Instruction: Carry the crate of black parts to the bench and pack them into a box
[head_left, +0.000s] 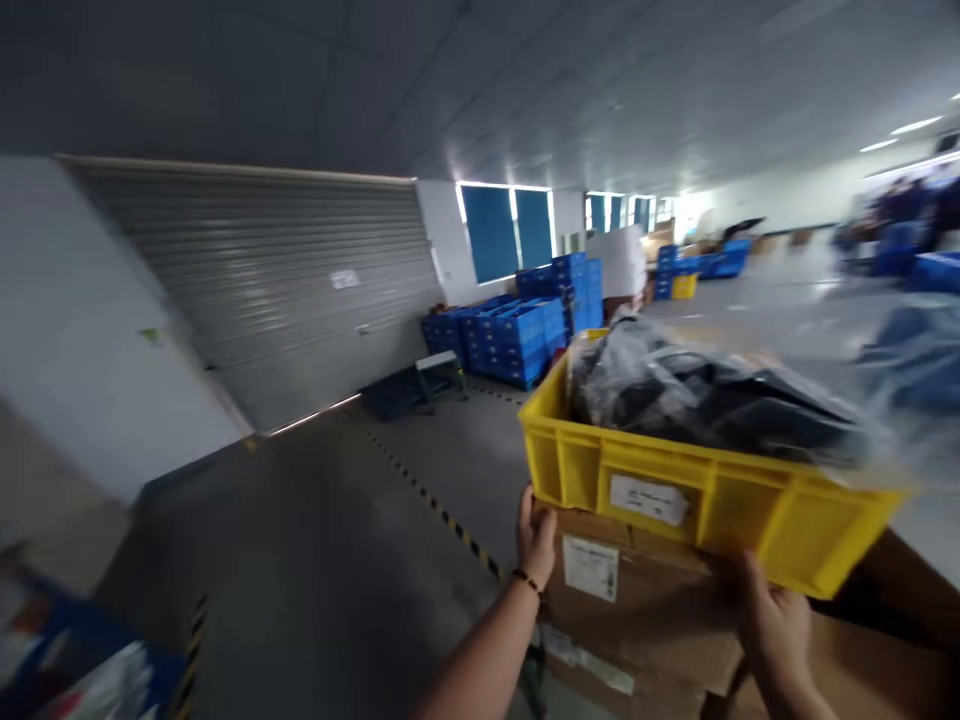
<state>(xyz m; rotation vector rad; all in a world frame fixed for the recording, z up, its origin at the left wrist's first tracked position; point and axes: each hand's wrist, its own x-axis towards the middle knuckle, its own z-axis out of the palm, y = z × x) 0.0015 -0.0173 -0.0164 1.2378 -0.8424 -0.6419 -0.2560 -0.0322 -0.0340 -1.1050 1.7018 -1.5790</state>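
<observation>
Two hands carry my yellow bin (705,500): left hand (535,535) grips its near corner, right hand (772,615) holds under the other end, keeping it level above a cardboard box (637,610).

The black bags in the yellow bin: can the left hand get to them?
Probably yes. The black bags lie heaped in the open-topped yellow bin, nothing covering them. The left hand rests at the bin's near corner, so it would only need to reach over the rim.

Both forearms reach forward, the left hand (535,538) and right hand (772,615) raised with fingers curled in a grip.
</observation>
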